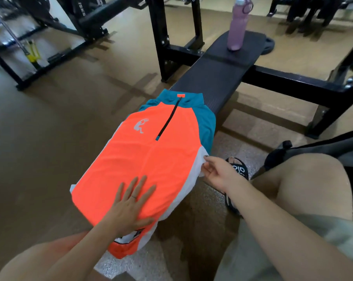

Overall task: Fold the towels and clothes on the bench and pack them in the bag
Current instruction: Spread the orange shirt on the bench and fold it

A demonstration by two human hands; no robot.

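An orange, teal and white zip-neck sports shirt (151, 151) lies face up along the near end of the black gym bench (216, 78), collar pointing away from me. My left hand (129, 205) presses flat on the shirt's lower front, fingers spread and straight. My right hand (220, 173) pinches the white side panel at the shirt's right edge, where the cloth hangs off the bench. A dark grey bag (313, 151) sits at the right beside my right knee, partly hidden by my leg.
A purple water bottle (237, 27) stands upright at the far end of the bench. Black rack posts (159, 37) and a crossbar (293, 80) flank the bench. My sandalled foot (238, 169) rests on the floor right of the bench. Gym machines stand at the far left.
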